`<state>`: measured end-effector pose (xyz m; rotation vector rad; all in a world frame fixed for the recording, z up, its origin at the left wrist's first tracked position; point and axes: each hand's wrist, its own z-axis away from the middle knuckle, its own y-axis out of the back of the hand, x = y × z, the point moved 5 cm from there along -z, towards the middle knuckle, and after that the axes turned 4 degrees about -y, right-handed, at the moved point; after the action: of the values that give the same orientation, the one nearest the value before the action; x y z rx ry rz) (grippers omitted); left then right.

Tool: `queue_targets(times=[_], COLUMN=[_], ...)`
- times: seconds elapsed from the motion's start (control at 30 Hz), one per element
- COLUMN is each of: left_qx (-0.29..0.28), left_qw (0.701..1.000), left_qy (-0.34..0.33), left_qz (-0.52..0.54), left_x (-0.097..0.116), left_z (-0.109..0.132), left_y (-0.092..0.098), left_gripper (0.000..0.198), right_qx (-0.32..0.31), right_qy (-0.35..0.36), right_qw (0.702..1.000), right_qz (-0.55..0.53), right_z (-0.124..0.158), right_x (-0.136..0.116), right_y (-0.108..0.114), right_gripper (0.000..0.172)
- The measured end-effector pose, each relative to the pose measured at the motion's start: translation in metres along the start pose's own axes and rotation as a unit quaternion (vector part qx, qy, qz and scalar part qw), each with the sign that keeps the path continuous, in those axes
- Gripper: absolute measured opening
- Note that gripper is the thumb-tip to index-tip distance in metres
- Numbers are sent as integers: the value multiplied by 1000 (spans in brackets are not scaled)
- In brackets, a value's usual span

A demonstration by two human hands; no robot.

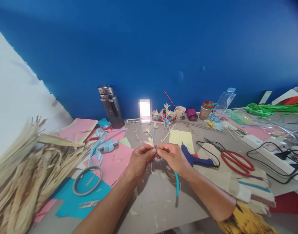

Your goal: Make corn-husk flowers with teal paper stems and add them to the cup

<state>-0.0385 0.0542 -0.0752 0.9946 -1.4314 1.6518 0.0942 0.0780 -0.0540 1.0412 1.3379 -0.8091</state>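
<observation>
My left hand [141, 158] and my right hand [172, 156] meet over the middle of the table, both pinched on a thin blue stem [177, 183]. The stem carries small cream husk flowers [150, 134] at its upper end and hangs down past my right wrist. My left fingers press a pale husk petal against the stem. A blue glue gun [196, 158] lies just right of my right hand.
Dried corn husks [24, 169] pile up at the left, beside a tape ring [87, 180], pink and blue paper, and blue ribbon. Red-handled scissors [234, 160], a power strip with cables [280, 156], a flask [111, 105], cups, a plastic bottle and finished husk flowers [165, 113] stand behind.
</observation>
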Motion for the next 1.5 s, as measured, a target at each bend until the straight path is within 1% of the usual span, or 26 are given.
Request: queue_targets(times=[0.17,0.3,0.37,0.43,0.57,0.63,0.7,0.77,0.8,0.9,0.97,1.07,1.2,1.37,1.5], left_qx=[28,54,54,48,62,73,87,89,80,22,-18,-51,-46,-31,-13], left_qw=[999,992,989,986,982,982,983,989,992,999,999,998,998,997,998], left_qy=[-22,-59,-67,-71,-97,-111,-114,-98,-82,-16,20,25,19,41,47], left_qz=[-34,-93,-123,-143,-148,-134,-113,-72,-43,34,46,27,30,60,49], left_x=[-1,1,3,5,9,11,12,10,9,4,1,2,4,2,2], left_z=[-1,0,1,2,3,4,3,2,2,0,1,1,1,0,-1], left_y=[4,7,6,5,5,5,7,8,8,3,0,-3,-3,-1,1], left_gripper=[26,25,25,24,20,18,17,18,20,27,34,37,30,28,27], right_qx=[29,36,36,31,18,25,25,21,23,27,13,-14,-35,-47,-44], right_qy=[60,77,81,70,1,-25,-33,-24,-16,0,-9,-36,-46,-52,-49], right_qw=[991,990,991,994,1000,999,999,999,999,1000,1000,996,994,994,995], right_qz=[112,117,105,82,11,5,10,19,22,15,-23,-78,-88,-82,-69], right_z=[9,12,11,9,5,4,3,2,2,2,2,1,2,4,4], right_x=[-10,-16,-16,-13,2,7,9,8,7,2,2,3,1,-1,0], right_y=[-4,-6,-6,-6,-6,-5,-5,-5,-5,-3,-2,-2,-2,-2,0], right_gripper=[26,26,24,21,20,22,23,22,21,24,27,33,35,26,21])
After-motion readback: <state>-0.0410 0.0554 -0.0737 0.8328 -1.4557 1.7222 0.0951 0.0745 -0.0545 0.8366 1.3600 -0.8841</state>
